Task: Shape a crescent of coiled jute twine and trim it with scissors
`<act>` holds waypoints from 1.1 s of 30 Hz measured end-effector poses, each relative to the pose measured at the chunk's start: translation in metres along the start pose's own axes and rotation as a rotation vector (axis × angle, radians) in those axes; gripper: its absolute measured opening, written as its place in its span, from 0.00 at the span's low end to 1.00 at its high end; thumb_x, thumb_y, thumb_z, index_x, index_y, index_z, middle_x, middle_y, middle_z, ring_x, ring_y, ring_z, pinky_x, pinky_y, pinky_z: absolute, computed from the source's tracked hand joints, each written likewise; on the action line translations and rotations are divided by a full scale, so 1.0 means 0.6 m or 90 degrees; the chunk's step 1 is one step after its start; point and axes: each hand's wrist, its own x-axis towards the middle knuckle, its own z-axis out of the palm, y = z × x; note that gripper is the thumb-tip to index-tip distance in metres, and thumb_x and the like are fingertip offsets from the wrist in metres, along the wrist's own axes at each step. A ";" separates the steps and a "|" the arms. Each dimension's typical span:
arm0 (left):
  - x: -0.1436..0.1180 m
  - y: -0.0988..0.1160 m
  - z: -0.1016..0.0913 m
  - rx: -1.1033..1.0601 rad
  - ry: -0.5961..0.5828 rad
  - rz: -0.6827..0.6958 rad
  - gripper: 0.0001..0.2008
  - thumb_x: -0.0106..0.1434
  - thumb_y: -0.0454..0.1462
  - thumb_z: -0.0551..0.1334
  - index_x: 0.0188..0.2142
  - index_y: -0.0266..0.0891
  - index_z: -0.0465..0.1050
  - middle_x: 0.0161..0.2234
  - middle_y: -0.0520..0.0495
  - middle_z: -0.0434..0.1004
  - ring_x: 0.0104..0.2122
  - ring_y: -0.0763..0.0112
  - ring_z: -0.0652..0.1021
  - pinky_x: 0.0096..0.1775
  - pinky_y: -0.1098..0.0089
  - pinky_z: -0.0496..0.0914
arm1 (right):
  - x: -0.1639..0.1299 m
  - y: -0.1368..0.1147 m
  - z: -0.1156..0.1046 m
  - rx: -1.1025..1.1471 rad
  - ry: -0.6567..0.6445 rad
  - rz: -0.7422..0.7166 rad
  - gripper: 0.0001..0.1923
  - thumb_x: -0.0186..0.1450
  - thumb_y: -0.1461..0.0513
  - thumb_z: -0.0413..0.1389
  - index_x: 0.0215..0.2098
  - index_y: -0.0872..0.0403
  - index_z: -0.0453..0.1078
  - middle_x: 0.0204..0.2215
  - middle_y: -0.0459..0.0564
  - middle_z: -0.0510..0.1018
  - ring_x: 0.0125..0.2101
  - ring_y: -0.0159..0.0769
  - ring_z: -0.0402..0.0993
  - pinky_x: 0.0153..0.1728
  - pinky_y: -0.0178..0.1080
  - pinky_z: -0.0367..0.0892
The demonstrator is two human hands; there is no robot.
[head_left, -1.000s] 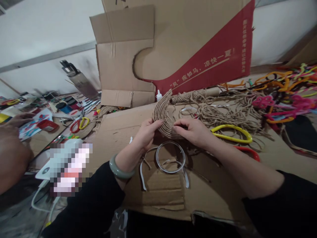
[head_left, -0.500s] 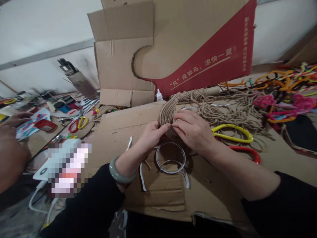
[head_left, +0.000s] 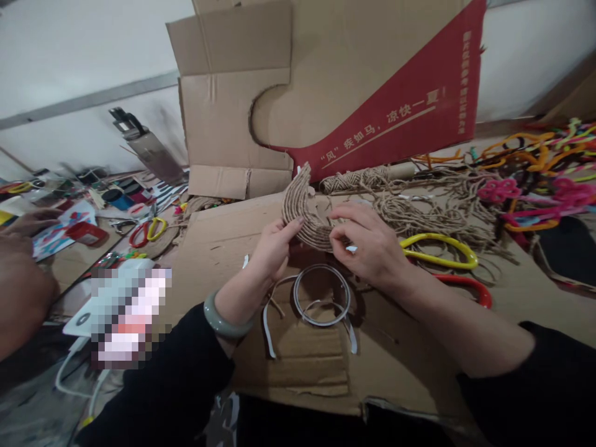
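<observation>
Behind the hands: big cardboard box (head_left: 326,87) with a red printed panel, standing upright at the back of the counter (head_left: 223,230), which is covered by flattened cardboard. Right of the work: loose jute twine (head_left: 419,211) in a tangle, a twine spool (head_left: 367,179) lying on its side, yellow-handled scissors (head_left: 440,248) and a red handle (head_left: 465,287) just beside the right wrist. Far right: pile of coloured pipe cleaners (head_left: 540,174). Below the hands: clear tape ring (head_left: 321,295) flat on the cardboard, with white strips around it. Far left: another person's hand (head_left: 28,220) among clutter, red-yellow scissors (head_left: 149,233) near it. Nothing blocks the view of the grip.

Left hand (head_left: 274,248): fingers closed in a pinch on the lower left edge of the twine-wrapped arc (head_left: 302,211), held above the counter. Jade bangle (head_left: 226,320) on that wrist. Right hand (head_left: 372,245): fingers (head_left: 339,231) curled, tips pinching the arc's right end, loosely closed.

Versus half a second ago: right hand has slid off the top of the arc to its end, the arc is tipped back up and more of its curve shows.
</observation>
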 end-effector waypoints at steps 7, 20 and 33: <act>0.020 0.008 -0.015 -0.069 0.084 0.052 0.08 0.53 0.37 0.65 0.32 0.36 0.70 0.27 0.53 0.77 0.24 0.78 0.74 0.24 0.77 0.65 | -0.001 0.011 -0.005 0.041 -0.004 0.011 0.07 0.64 0.66 0.50 0.29 0.52 0.66 0.39 0.54 0.78 0.43 0.39 0.74 0.46 0.43 0.68; 0.028 0.010 -0.026 -0.039 0.093 0.091 0.14 0.48 0.41 0.69 0.31 0.37 0.69 0.24 0.55 0.74 0.21 0.80 0.71 0.21 0.78 0.62 | -0.004 0.028 0.006 0.250 -0.036 0.348 0.24 0.62 0.55 0.54 0.54 0.54 0.63 0.50 0.59 0.74 0.50 0.45 0.71 0.49 0.50 0.67; 0.011 0.010 -0.017 0.047 0.001 0.052 0.19 0.43 0.42 0.72 0.31 0.35 0.71 0.28 0.52 0.76 0.24 0.79 0.73 0.24 0.77 0.67 | 0.006 0.013 0.002 0.499 -0.263 0.531 0.14 0.58 0.51 0.55 0.27 0.53 0.69 0.22 0.47 0.75 0.25 0.35 0.73 0.28 0.37 0.69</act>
